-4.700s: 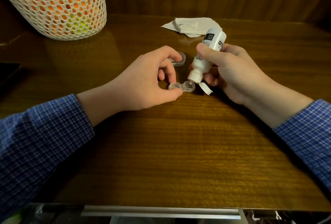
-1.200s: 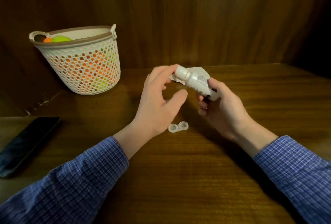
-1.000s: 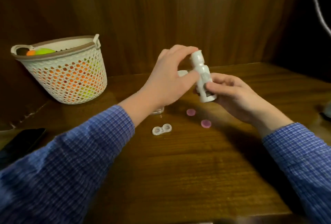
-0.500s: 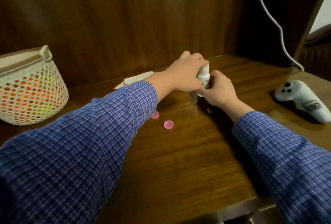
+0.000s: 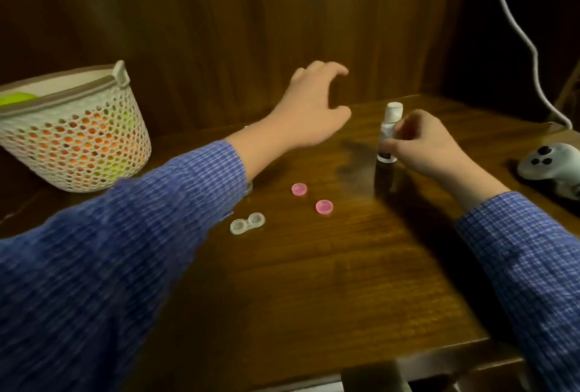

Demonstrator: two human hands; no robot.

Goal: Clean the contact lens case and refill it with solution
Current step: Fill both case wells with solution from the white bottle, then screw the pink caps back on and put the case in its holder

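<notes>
Near and left of both hands lies the lens case [image 5: 247,223], axis left-right; the empty, spread left hand [image 5: 309,115] is nearer, while the right hand [image 5: 423,143] pinches the upright bottle [image 5: 389,134].

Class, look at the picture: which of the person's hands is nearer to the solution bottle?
Right. The right hand holds the upright bottle at its body, fingers curled round it. The left hand is raised, open and apart from it, off to the bottle's left.

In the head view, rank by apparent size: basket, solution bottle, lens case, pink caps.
1. basket, by far the largest.
2. solution bottle, standing upright.
3. lens case, open.
4. pink caps: the two look alike, so no ranking between them.
</notes>
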